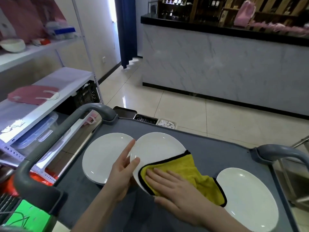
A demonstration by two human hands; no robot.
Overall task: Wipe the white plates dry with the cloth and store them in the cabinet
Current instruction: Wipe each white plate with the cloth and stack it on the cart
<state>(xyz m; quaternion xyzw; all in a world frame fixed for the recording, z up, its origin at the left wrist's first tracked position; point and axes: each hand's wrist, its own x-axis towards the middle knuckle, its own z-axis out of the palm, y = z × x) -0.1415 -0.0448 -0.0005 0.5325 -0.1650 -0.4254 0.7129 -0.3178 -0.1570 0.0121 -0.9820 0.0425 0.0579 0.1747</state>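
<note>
Held plate: your left hand (122,171) pinches the middle plate (158,148) at its left rim, thumb on the face, forefinger along the edge, other fingers hidden behind; the plate is tilted up off the grey cart (217,148) and overlaps the left plate (103,156) in view
Cloth: the yellow cloth (192,166) covers the plate's lower right face; your right hand (175,186) presses it flat, fingers straight, grasping nothing
Other plates: the left plate lies flat on the cart; the right plate (247,198) lies flat too, just beside the cloth's hanging corner
Handling: glazed ware, so likely stiff, fairly heavy, slick when wet, breakable; take it at the rim, thumb above and fingers under; the cloth looks soft and limp
Cabinet: you cannot tell which unit it is; open shelving (70,77) stands at left
Writing: none legible; anything on the far wooden shelves (197,10) is too blurred
</note>
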